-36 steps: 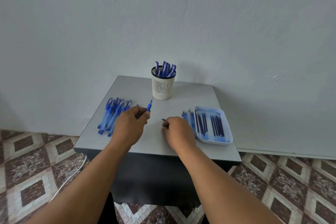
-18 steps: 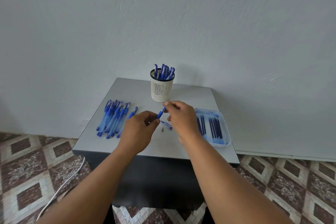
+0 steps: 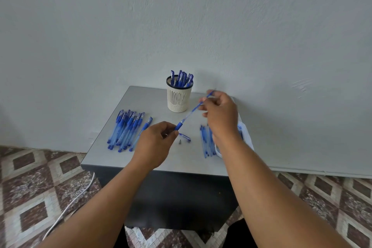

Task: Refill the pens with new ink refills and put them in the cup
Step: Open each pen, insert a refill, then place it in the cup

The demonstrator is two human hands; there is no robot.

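Head view: left hand [image 3: 155, 143] and right hand [image 3: 220, 112] both pinch pen [image 3: 188, 116] — no legible writing.

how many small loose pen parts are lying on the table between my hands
2: a blue cap and a grey tip, side by side right of the left hand. More may be hidden under the hands.

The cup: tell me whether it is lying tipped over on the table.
No, the cup stands upright at the back of the table with blue pens sticking up out of it.
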